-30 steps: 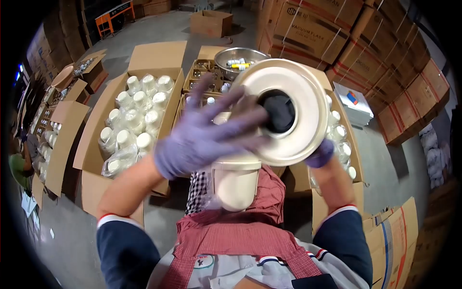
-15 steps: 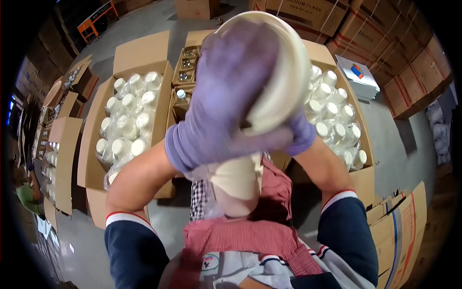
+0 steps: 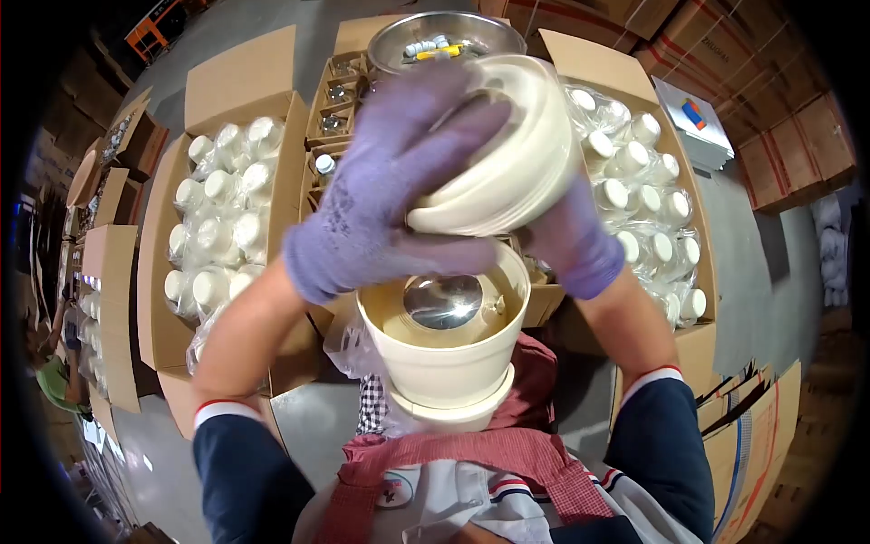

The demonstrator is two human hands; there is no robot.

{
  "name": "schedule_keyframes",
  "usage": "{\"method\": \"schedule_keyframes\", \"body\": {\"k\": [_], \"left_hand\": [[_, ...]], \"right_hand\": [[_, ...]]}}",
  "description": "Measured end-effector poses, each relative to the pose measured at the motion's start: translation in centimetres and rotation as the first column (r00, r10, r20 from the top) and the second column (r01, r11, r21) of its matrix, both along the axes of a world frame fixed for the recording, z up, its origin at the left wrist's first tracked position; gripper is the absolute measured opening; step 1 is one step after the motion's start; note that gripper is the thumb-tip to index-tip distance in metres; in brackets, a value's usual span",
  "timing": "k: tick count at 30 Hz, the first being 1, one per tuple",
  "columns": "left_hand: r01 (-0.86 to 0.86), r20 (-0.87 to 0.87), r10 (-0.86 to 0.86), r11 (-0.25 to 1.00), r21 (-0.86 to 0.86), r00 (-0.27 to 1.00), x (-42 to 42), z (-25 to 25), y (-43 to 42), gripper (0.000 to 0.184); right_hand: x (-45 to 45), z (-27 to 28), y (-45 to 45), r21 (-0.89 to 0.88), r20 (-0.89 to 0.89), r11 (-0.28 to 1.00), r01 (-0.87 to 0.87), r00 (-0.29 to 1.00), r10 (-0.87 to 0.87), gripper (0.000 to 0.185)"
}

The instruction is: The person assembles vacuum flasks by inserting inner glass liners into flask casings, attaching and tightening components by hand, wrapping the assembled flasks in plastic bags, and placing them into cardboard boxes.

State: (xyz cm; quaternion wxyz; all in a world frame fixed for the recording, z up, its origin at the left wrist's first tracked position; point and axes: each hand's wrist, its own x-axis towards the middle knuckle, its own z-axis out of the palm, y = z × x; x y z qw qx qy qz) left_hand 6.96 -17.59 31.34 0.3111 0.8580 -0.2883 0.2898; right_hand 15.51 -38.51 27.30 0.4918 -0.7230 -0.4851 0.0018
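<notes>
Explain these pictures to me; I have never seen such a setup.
No machine here: a person works with two gloved hands. Every picture comes from one camera worn on the head, looking forward and down. The left hand and right hand hold a round cream piece, blurred, above an open cream container with a shiny inner part. Beyond is a metal bowl; open cartons on either side hold bagged, white-topped containers.

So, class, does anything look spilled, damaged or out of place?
Nothing stands out. The cream part is tilted near the open container, but it is between the left hand and right hand, suggesting ordinary handling.
</notes>
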Motion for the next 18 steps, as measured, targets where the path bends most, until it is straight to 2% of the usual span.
{"method": "schedule_keyframes", "body": {"k": [1,2,4,5,6,7,8,9,12,13,14,15,18], "left_hand": [[0.042,-0.174,-0.098,0.953,-0.302,0.98,-0.5,-0.3,-0.2,0.076],[0.022,-0.298,-0.234,0.818,-0.575,0.925,-0.9,-0.5,-0.2,0.071],[-0.154,-0.414,-0.4,0.541,-0.827,0.818,-1.6,-1.3,3.9,0.067],[-0.147,-0.456,-0.435,0.579,-0.802,0.776,-1.9,-2.2,4.9,0.068],[-0.145,-0.501,-0.463,0.613,-0.777,0.731,-2.4,-2.8,5.2,0.07],[-0.123,-0.531,-0.459,0.663,-0.739,0.712,-2.9,-2.9,3.9,0.066],[0.074,-0.472,-0.506,0.735,-0.674,0.722,-2.9,-3.3,3.2,0.063],[0.208,-0.444,-0.439,0.853,-0.478,0.781,-3.4,-2.2,2.9,0.061],[0.308,-0.288,-0.358,0.929,-0.206,0.888,-4.3,-1.3,2.5,0.054],[0.314,-0.296,-0.366,0.926,-0.209,0.882,-4.8,-0.7,1.7,0.054],[0.263,-0.303,-0.294,0.955,-0.137,0.907,-5.2,0.1,0.5,0.054],[0.214,-0.298,-0.222,0.975,-0.059,0.928,-5.5,0.6,-0.2,0.054],[0.225,-0.255,-0.233,0.973,-0.061,0.938,-5.7,-1.4,0.4,0.055]], "right_hand": [[-0.2,-0.3,0.0,-0.164,0.239,0.979,0.125,0.967,-0.083,0.041],[0.1,0.3,-0.4,-0.042,-0.422,0.993,-0.108,0.903,0.08,0.038],[1.1,-1.1,-1.8,0.082,-0.63,0.991,-0.108,0.764,0.135,0.044],[1.5,-1.7,-2.5,0.144,-0.716,0.986,-0.088,0.679,0.165,0.048],[0.5,-2.6,-1.6,0.17,-0.645,0.976,0.135,0.764,0.007,0.051],[-1.1,-2.3,0.0,0.173,-0.598,0.98,0.098,0.801,0.025,0.05],[-1.8,-2.1,0.6,0.282,-0.549,0.955,-0.09,0.802,0.237,0.049],[-2.1,-2.7,0.9,0.29,-0.519,0.942,-0.169,0.799,0.303,0.052],[-3.5,-3.5,1.3,0.197,-0.474,0.96,-0.197,0.839,0.269,0.06],[-3.7,-3.7,2.1,0.358,-0.679,0.919,-0.163,0.63,0.376,0.061],[-3.9,-3.9,2.7,0.497,-0.793,0.865,-0.072,0.367,0.486,0.062],[-3.6,-4.8,3.3,0.558,-0.795,0.828,-0.047,0.253,0.551,0.059],[-2.8,-6.1,3.1,0.46,-0.553,0.86,-0.221,0.686,0.473,0.059]]}}
